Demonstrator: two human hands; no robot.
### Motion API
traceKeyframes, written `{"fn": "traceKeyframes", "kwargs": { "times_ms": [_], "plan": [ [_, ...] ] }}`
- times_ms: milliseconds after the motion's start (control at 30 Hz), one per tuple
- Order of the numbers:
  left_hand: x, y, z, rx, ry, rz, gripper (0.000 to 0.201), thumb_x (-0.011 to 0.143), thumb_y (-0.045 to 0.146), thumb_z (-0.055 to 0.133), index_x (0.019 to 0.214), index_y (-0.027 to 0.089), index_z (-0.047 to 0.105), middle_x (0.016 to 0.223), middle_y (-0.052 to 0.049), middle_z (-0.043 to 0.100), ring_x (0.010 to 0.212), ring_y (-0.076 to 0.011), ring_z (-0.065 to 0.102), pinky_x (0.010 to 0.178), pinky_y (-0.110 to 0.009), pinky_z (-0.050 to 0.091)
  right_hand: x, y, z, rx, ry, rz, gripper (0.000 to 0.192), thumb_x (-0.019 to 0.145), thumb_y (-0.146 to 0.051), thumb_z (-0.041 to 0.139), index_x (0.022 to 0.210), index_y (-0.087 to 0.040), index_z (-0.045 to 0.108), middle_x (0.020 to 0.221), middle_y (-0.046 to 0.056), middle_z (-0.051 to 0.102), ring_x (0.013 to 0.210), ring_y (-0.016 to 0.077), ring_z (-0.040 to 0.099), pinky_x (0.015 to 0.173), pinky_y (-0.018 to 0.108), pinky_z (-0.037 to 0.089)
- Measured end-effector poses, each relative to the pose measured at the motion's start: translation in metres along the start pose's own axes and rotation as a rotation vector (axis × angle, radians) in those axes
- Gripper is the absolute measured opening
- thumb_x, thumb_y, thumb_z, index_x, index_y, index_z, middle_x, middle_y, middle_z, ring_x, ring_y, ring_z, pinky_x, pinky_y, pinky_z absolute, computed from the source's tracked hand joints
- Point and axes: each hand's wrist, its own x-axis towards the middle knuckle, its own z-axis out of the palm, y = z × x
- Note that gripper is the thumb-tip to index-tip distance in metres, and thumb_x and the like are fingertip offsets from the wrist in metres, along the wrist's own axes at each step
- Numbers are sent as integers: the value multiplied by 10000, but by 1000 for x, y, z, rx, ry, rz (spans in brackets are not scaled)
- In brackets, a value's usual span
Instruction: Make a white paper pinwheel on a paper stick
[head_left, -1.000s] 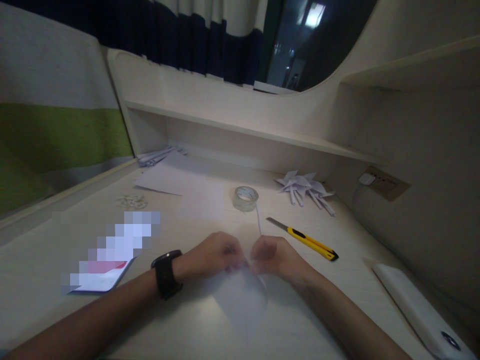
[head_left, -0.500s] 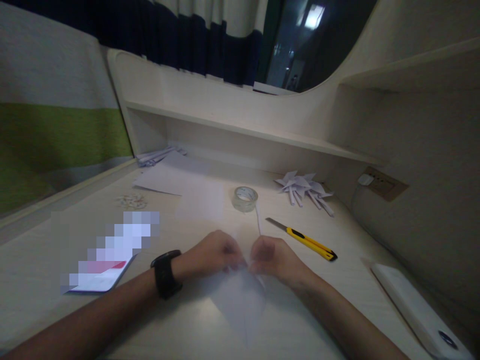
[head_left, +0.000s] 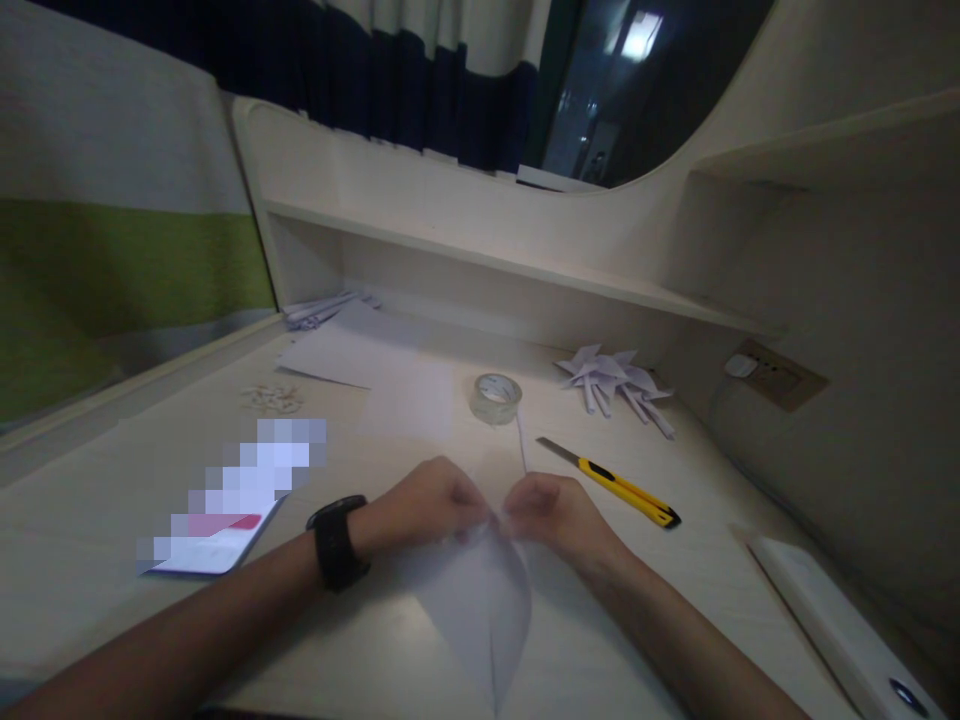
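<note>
A white sheet of paper (head_left: pixel 472 610) is pinched at its far edge between my two hands, near the front of the desk. It has a crease or slit running towards me, and its right side bows outward. My left hand (head_left: pixel 431 505), with a black watch on the wrist, is closed on the paper from the left. Close beside it, my right hand (head_left: pixel 555 515) grips the paper from the right. The fingertips are slightly blurred. Just beyond the hands lie a thin white paper stick (head_left: pixel 522 440) and a roll of clear tape (head_left: pixel 496 400).
A yellow utility knife (head_left: pixel 611 482), blade out, lies right of my hands. Behind it rest paper pinwheels (head_left: pixel 615 378). Paper sheets (head_left: pixel 360 345), rolled paper sticks (head_left: pixel 322 310), small pale bits (head_left: pixel 271 400) and a lit phone (head_left: pixel 232 510) are on the left. A white device (head_left: pixel 832 620) sits at right.
The right part of the paper now bows outward and the crease or slit shows more clearly. Both hands keep their pinch in nearly the same place. The view has shifted slightly.
</note>
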Motion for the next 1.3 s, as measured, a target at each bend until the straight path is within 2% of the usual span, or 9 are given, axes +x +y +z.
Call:
{"fn": "traceKeyframes", "kwargs": {
  "times_ms": [267,467,667,1300],
  "plan": [
    [0,2,0,42,-29,71,327,834,284,504,611,137,693,503,-12,642,457,-102,564,495,-192,373,1,4,1,62,31,28,355,444,-303,876,662,-150,641,634,6,659,591,141,613,585,272,503],
    [-1,0,3,-37,-56,73,293,860,289,495,707,135,690,476,11,606,451,-108,584,488,-185,391,0,4,0,101,14,47,363,427,-291,882,655,-151,636,625,-4,644,579,132,599,587,268,498],
    [-1,-1,2,-62,-60,94,271,861,314,515,770,130,693,587,-20,667,499,-119,617,530,-203,435,-4,-1,1,109,16,49,348,474,-303,867,684,-150,637,650,5,654,603,137,607,596,264,494],
    [1,-2,2,-62,-40,129,239,853,262,534,738,130,696,545,-1,640,489,-107,601,521,-186,429,-4,-3,4,38,60,31,358,420,-325,865,622,-158,621,606,-1,652,577,144,610,562,259,490]
  ]
}}
